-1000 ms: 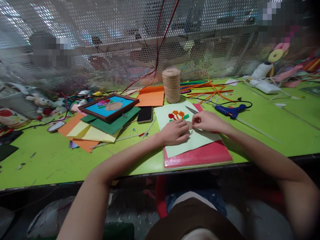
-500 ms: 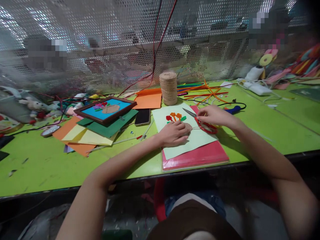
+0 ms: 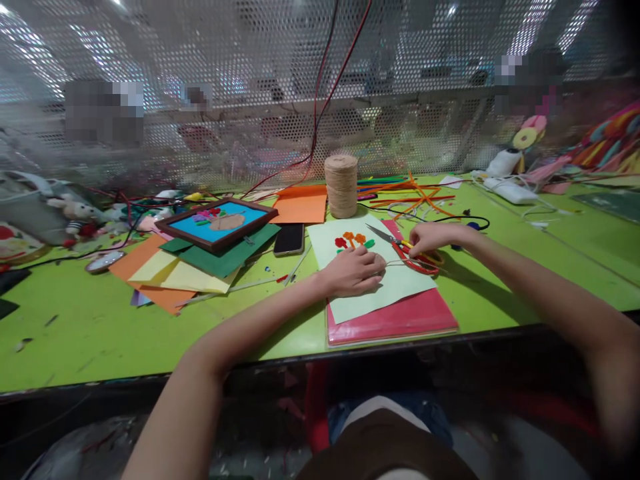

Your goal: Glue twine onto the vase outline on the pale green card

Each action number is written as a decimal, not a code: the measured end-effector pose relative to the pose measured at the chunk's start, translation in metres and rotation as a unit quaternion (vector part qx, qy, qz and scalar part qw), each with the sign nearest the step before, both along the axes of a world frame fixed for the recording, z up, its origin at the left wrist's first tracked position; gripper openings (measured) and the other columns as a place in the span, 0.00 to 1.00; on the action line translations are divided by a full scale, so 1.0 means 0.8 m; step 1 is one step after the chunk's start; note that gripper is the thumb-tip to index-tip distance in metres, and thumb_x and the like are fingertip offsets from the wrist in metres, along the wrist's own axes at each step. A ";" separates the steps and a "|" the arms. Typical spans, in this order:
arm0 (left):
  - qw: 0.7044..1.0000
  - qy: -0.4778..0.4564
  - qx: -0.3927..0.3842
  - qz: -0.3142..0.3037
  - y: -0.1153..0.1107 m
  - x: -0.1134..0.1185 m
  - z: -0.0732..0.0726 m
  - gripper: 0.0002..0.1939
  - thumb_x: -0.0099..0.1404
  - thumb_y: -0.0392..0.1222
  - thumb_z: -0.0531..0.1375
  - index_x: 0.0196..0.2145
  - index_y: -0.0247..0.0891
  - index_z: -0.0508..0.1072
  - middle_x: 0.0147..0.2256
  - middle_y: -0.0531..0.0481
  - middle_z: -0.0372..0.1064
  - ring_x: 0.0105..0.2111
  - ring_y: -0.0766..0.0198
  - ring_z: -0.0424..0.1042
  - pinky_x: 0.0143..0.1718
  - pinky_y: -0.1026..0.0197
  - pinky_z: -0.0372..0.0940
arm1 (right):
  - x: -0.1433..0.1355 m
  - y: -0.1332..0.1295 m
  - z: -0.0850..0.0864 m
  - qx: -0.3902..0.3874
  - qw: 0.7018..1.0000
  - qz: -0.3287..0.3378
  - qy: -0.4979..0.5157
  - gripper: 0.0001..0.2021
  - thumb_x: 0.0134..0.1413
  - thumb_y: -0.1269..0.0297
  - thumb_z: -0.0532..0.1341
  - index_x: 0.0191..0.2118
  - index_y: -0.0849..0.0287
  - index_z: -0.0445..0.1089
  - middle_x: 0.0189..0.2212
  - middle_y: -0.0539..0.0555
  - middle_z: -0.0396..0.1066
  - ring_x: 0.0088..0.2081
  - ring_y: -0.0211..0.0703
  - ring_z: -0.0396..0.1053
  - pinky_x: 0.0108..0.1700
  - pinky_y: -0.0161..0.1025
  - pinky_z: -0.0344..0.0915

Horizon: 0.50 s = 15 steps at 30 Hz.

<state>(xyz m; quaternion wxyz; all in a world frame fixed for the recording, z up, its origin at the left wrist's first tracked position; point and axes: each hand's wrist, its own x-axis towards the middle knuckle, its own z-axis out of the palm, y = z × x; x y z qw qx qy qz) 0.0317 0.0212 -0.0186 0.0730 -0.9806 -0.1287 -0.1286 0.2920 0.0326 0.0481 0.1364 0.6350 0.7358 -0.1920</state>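
My left hand [image 3: 354, 271] lies flat with fingers spread on the pale green sheet [image 3: 370, 299], partly covering a round twine piece [image 3: 379, 261]. Red and orange flowers [image 3: 354, 238] with green leaves show just beyond its fingers. The sheet rests on a red folder [image 3: 400, 319]. At the sheet's right side, my right hand [image 3: 425, 238] has its fingers closed at the handles of the scissors [image 3: 413, 257]. Their blades point to the upper left. A thin strand of twine runs from the round piece toward the scissors.
A twine spool [image 3: 341, 187] stands behind the sheet. Left of it are an orange sheet [image 3: 301, 205], a phone [image 3: 289, 240] and a framed flower picture [image 3: 217, 223] on coloured papers. Pipe cleaners [image 3: 415, 193] and cables lie behind.
My right hand has shifted slightly right and down at the scissors' handles. My left hand stays on the sheet. The whole view has shifted slightly.
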 end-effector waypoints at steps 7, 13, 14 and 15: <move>1.000 -0.001 -0.008 0.011 -0.001 0.001 0.000 0.26 0.74 0.56 0.42 0.52 0.39 0.71 0.41 0.42 0.68 0.41 0.53 0.65 0.41 0.54 0.58 | 0.025 -0.004 0.010 0.188 0.978 -0.079 -0.040 0.08 0.53 0.62 0.60 0.31 0.62 0.68 0.27 0.57 0.70 0.26 0.37 0.59 0.29 0.38 0.50; 0.999 -0.011 -0.031 0.023 0.002 0.001 -0.006 0.27 0.74 0.57 0.42 0.55 0.41 0.70 0.41 0.42 0.67 0.40 0.54 0.64 0.42 0.54 0.58 | 0.048 -0.014 0.034 0.339 0.931 -0.138 -0.004 0.17 0.60 0.57 0.60 0.44 0.68 0.67 0.38 0.67 0.71 0.31 0.39 0.57 0.32 0.40 0.52; 0.999 -0.010 -0.030 0.024 0.002 0.001 -0.006 0.27 0.74 0.57 0.42 0.55 0.41 0.70 0.41 0.42 0.67 0.40 0.54 0.64 0.42 0.53 0.58 | 0.052 -0.015 0.036 0.369 0.915 -0.161 0.021 0.19 0.60 0.56 0.60 0.47 0.69 0.66 0.40 0.67 0.71 0.32 0.39 0.58 0.33 0.40 0.53; 0.999 -0.010 -0.028 0.025 0.002 0.002 -0.006 0.26 0.74 0.57 0.42 0.55 0.41 0.70 0.41 0.42 0.67 0.40 0.54 0.64 0.43 0.53 0.58 | 0.057 -0.014 0.039 0.396 0.898 -0.188 0.049 0.22 0.60 0.55 0.61 0.49 0.70 0.65 0.42 0.68 0.71 0.33 0.39 0.59 0.34 0.39 0.54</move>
